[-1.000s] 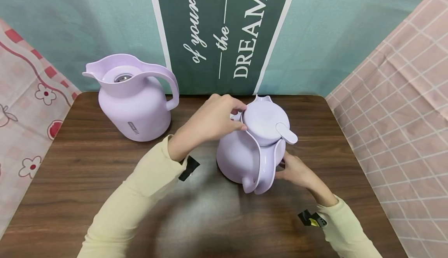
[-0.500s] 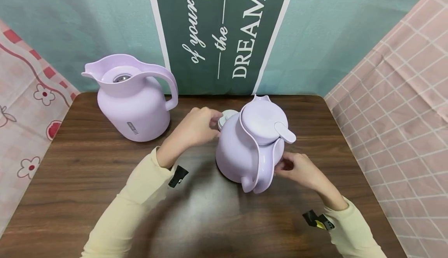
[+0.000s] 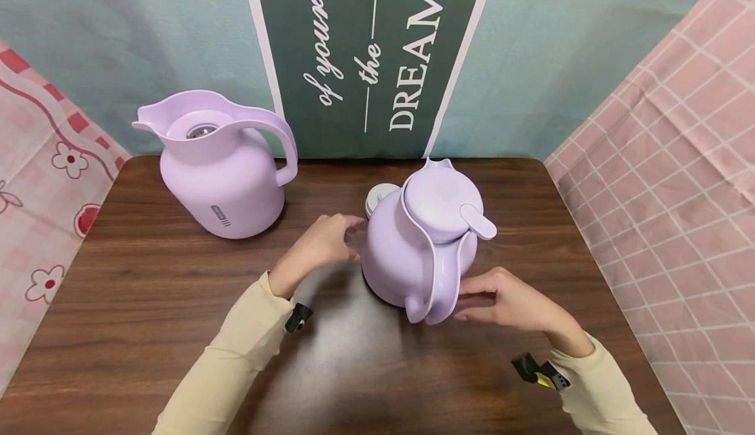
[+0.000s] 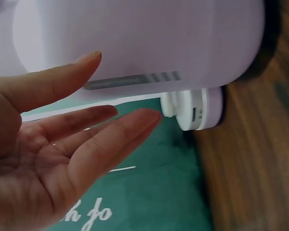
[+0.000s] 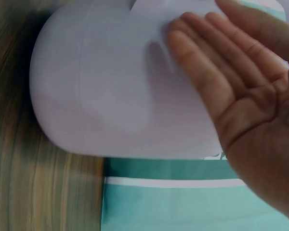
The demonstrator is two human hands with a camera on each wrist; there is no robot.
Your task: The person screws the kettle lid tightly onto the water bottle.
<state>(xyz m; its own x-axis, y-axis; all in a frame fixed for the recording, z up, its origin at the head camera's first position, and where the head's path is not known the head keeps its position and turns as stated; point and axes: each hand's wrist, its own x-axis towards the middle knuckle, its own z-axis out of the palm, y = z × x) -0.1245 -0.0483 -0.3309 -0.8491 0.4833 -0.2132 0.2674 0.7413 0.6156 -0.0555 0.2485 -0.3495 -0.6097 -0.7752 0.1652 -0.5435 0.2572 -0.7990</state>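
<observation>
A lilac thermos jug [image 3: 389, 251] stands upright on the table, with its lid [image 3: 445, 202] on top and its handle [image 3: 445, 284] towards me. Beside its left flank is my left hand [image 3: 321, 245], holding nothing; in the left wrist view its fingers [image 4: 120, 139] extend loosely, apart from the jug. Partly hidden behind the jug, a round white and lilac stopper [image 3: 379, 196] rests on the table. My right hand [image 3: 513, 301] is close to the jug's right side near the handle, its fingers [image 5: 202, 67] extended; whether they touch the jug I cannot tell.
Another lilac jug [image 3: 221, 179] stands lidless at the back left, its spout pointing left. Behind the wooden table [image 3: 147, 317] hangs a green cloth with white lettering [image 3: 407, 88]. A pink checked cloth [image 3: 678, 179] borders the right side.
My left hand has gone from the lid's rim down past the stopper, then back towards me and left, leaving the stopper behind. My right hand has shifted slightly towards me, its fingers straighter.
</observation>
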